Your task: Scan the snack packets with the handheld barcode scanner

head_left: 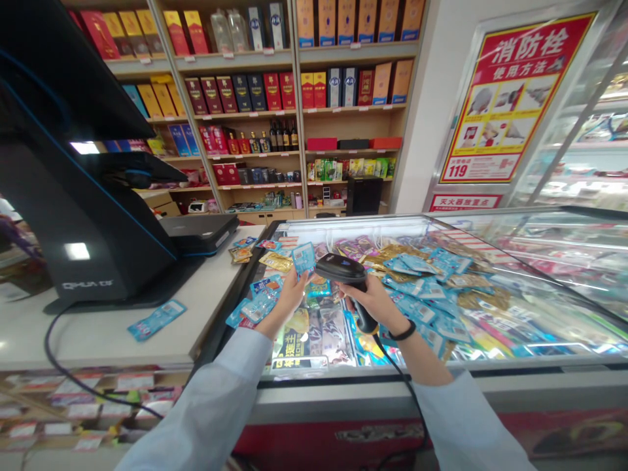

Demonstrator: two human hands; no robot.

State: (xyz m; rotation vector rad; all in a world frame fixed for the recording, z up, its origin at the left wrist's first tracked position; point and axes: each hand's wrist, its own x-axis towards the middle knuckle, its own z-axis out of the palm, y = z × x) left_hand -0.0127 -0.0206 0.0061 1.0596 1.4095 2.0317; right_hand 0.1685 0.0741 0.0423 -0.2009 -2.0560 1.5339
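Observation:
In my left hand [290, 294] is a small blue snack packet [303, 257], held upright with its printed back toward me. My right hand [373, 299] grips a black barcode scanner [342, 267] by its handle, its head pointing left toward the packet. A small gap lies between scanner head and packet. Both hands are above the glass top of a chest freezer [328, 374]. A large pile of blue packets [417, 304] and gold packets spreads over the glass to the right. A smaller group of blue packets [260, 304] lies left of my left hand.
A black checkout terminal [108, 222] stands on the white counter [196, 327] at left, with one blue packet [156, 320] before it. The scanner's cable [400, 369] hangs over the freezer's front edge. Shelves of boxed bottles [250, 91] line the back wall.

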